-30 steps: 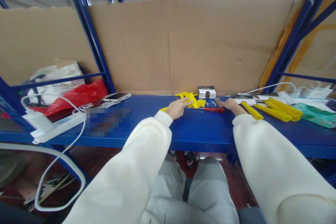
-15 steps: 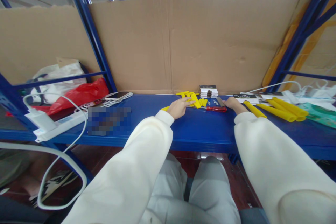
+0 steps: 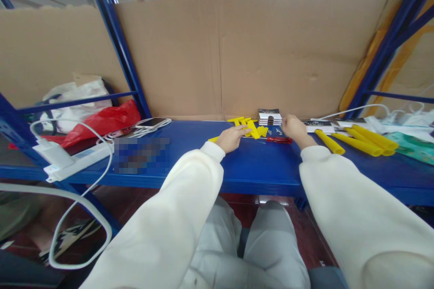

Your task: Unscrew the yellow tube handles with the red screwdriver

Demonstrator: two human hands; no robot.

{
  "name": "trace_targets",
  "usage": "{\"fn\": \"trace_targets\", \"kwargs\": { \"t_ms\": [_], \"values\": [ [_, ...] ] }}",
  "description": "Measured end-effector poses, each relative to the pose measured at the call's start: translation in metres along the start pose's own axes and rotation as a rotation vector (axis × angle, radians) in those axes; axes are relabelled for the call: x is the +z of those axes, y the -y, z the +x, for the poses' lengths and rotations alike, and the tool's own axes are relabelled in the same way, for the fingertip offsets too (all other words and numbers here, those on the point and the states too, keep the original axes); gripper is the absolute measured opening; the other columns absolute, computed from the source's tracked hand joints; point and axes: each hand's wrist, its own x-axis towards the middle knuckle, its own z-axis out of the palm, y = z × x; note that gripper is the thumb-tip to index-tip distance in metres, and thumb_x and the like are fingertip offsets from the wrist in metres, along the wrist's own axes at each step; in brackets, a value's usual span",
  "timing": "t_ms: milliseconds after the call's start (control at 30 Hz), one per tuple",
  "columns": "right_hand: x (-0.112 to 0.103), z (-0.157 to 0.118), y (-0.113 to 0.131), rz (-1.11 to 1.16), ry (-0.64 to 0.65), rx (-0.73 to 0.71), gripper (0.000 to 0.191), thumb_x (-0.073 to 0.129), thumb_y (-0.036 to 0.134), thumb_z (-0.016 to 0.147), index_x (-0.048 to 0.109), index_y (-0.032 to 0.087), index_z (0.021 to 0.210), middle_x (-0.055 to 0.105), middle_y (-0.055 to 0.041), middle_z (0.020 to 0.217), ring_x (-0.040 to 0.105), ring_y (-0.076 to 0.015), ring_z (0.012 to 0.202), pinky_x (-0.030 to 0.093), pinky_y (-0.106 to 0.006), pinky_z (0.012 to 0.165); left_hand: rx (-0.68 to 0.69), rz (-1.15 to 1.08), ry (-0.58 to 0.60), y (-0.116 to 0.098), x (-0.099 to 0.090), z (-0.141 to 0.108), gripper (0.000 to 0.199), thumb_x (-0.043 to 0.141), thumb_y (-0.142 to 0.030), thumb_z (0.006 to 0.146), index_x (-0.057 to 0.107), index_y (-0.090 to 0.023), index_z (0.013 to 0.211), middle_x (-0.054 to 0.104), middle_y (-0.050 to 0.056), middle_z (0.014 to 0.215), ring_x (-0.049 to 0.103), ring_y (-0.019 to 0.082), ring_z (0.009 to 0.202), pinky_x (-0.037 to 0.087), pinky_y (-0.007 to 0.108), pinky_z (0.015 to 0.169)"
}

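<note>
My left hand lies on the blue shelf, fingers stretched toward small yellow pieces; nothing shows in its grip. My right hand is beside a stack of black-and-white cards, its fingers curled together; what they hold, if anything, is too small to tell. Just left of the right hand, a red object rests in front of dark blue cards. More black-and-white cards and rolled yellow sheets lie to the right of that hand.
At the left are a white power strip with a looping cable, a red bag and a phone. Cardboard stands behind the shelf. Green packaging lies far right. A person's leg shows at lower left.
My right hand has risen and moved slightly left toward the card stack, its fingers now curled. The grey object that was by its fingertips no longer shows. My left hand has barely moved.
</note>
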Motion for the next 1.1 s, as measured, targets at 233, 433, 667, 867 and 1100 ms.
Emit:
{"fn": "trace_targets", "kwargs": {
  "t_ms": [233, 433, 667, 867, 1100],
  "values": [
    [0.001, -0.015, 0.043, -0.025, -0.092, -0.589, 0.058, 0.043, 0.014, 0.091, 0.050, 0.007, 0.148, 0.053, -0.0220, 0.152, 0.052, -0.0323, 0.139, 0.045, -0.051, 0.112, 0.038, -0.016, -0.017, 0.005, 0.006, 0.003, 0.049, 0.047, -0.006, 0.090, 0.070, -0.020, 0.131, 0.068, 0.005, 0.139, 0.065, 0.018, 0.128, 0.049, 0.035, 0.113],
    [0.003, -0.027, 0.063, -0.079, -0.022, -0.790, 0.061, 0.039, 0.008, 0.092, 0.049, 0.015, 0.152, 0.050, -0.0149, 0.156, 0.045, -0.0280, 0.146, 0.036, -0.055, 0.119, 0.045, 0.005, 0.029, 0.001, 0.003, 0.002, 0.047, 0.048, -0.005, 0.090, 0.068, -0.019, 0.130, 0.070, 0.008, 0.136, 0.068, 0.019, 0.124, 0.051, 0.035, 0.110],
    [0.008, -0.026, 0.061, -0.074, -0.001, -0.902, 0.065, 0.045, 0.005, 0.087, 0.053, 0.018, 0.150, 0.053, -0.0155, 0.152, 0.048, -0.0282, 0.144, 0.031, -0.059, 0.121, 0.066, 0.019, 0.053, -0.007, -0.001, 0.001, 0.045, 0.048, -0.003, 0.092, 0.067, -0.017, 0.130, 0.069, 0.011, 0.137, 0.066, 0.019, 0.127, 0.050, 0.035, 0.111],
    [0.008, -0.026, 0.061, -0.069, 0.003, -0.895, 0.062, 0.048, 0.006, 0.087, 0.056, 0.017, 0.147, 0.062, -0.0181, 0.144, 0.056, -0.0285, 0.137, 0.025, -0.061, 0.122, 0.068, 0.044, 0.097, -0.011, -0.007, 0.002, 0.046, 0.048, -0.003, 0.092, 0.066, -0.017, 0.133, 0.069, 0.011, 0.137, 0.065, 0.019, 0.127, 0.050, 0.032, 0.109],
    [0.003, -0.029, 0.065, -0.093, 0.005, -0.875, 0.048, 0.045, 0.007, 0.091, 0.065, 0.014, 0.133, 0.070, -0.0200, 0.131, 0.062, -0.0285, 0.128, 0.026, -0.058, 0.120, 0.066, 0.064, 0.126, -0.012, -0.009, 0.002, 0.046, 0.048, -0.006, 0.094, 0.067, -0.021, 0.132, 0.070, 0.009, 0.136, 0.068, 0.020, 0.122, 0.053, 0.033, 0.106]
  ]
}}
